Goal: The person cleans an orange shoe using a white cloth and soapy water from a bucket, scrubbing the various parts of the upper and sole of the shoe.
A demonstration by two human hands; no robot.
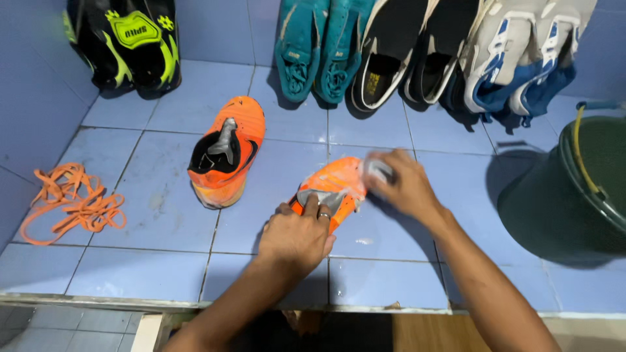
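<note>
An orange sports shoe [338,184] lies on the blue tiled floor [150,195] in the middle of the view. My left hand [298,233] grips its near end, thumb and ringed finger on the grey tongue. My right hand [404,186] presses a small pale cloth or brush [378,168] against the shoe's far side; the item is blurred. The matching orange shoe [227,151] stands apart to the left, its grey tongue pulled up and no laces in it.
Loose orange laces [68,203] lie at the left. Against the back wall lean black-and-green shoes [127,42], teal shoes [319,45], black slip-ons [407,49] and grey-blue sneakers [521,58]. A dark green bucket [574,189] stands at the right. A tiled step edge [130,301] runs near me.
</note>
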